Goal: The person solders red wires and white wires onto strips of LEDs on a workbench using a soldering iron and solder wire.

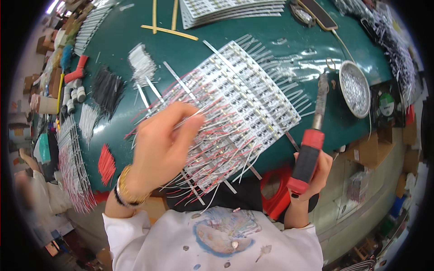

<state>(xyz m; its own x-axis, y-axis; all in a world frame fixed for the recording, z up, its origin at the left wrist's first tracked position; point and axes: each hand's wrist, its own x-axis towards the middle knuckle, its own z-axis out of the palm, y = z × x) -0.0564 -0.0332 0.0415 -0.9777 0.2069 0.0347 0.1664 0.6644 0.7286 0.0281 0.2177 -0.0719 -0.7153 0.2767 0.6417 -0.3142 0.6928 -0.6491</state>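
Note:
A white panel of small circuit boards (253, 88) lies tilted on the green table, with rows of thin red and white wires (221, 144) along its near left part and clear strands along its far right edge. My left hand (165, 135) is over the panel's left side, thumb and forefinger pinched together on what looks like a thin white wire (208, 106). My right hand (320, 174) grips the red and black handle of a soldering gun (308, 156) to the right of the panel. The gun's metal tip points away from me, apart from the panel.
A round metal dish (355, 89) of silvery material stands at the right. Leftward lie piles of black tubing (107, 91), white pieces (141, 64) and red pieces (106, 164). Stacked panels (233, 10) are at the far edge; a wired board strip (74, 162) lies left.

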